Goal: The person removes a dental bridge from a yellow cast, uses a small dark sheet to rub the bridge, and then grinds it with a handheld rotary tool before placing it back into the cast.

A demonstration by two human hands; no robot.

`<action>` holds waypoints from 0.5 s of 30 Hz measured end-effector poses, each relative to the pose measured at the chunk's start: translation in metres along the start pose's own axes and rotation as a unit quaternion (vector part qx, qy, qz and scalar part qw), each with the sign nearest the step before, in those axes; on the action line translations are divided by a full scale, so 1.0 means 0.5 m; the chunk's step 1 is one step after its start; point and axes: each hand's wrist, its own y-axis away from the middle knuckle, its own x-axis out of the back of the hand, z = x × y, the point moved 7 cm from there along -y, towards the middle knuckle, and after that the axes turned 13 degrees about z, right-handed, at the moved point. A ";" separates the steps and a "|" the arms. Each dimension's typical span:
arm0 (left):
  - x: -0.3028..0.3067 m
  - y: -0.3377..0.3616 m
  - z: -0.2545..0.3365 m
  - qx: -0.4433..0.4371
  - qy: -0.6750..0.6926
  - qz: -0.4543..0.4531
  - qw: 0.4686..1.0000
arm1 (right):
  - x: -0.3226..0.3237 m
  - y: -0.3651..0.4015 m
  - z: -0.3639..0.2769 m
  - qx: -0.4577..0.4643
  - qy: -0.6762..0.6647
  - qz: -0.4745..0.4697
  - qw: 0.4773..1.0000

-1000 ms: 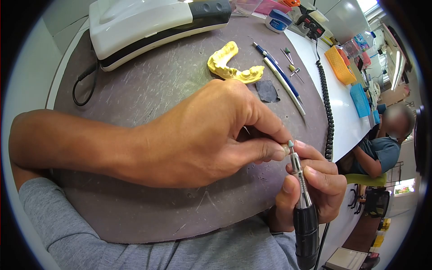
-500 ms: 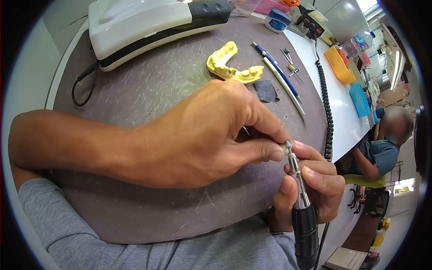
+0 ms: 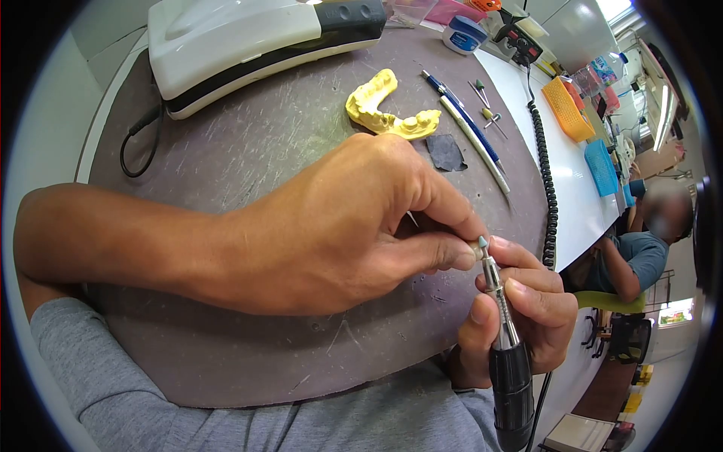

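My left hand (image 3: 361, 233) pinches a small tooth-coloured dental crown (image 3: 476, 250) between thumb and fingers; most of it is hidden. My right hand (image 3: 538, 301) is closed around the metal neck of a rotary handpiece (image 3: 511, 384) with a black grip. At its upper end a pale green cone-shaped grinding stone (image 3: 483, 242) touches or nearly touches the crown. Fingertips of both hands meet there. Beyond my left hand lies a yellow dental cast (image 3: 376, 113), beside a dark square of abrasive paper (image 3: 446, 153).
A white and black machine (image 3: 248, 53) stands at the back left. Pens (image 3: 471, 120) and loose burs (image 3: 489, 113) lie to the right of the cast. A coiled cable (image 3: 545, 158) runs along the right side. A person (image 3: 640, 256) sits farther right, near baskets (image 3: 568, 109).
My hands, the crown and the handpiece show almost no movement. The seated person on the right has shifted slightly.
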 end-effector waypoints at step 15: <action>0.002 0.005 0.007 -0.019 -0.014 0.003 1.000 | -0.003 0.000 -0.008 0.008 -0.006 0.000 1.000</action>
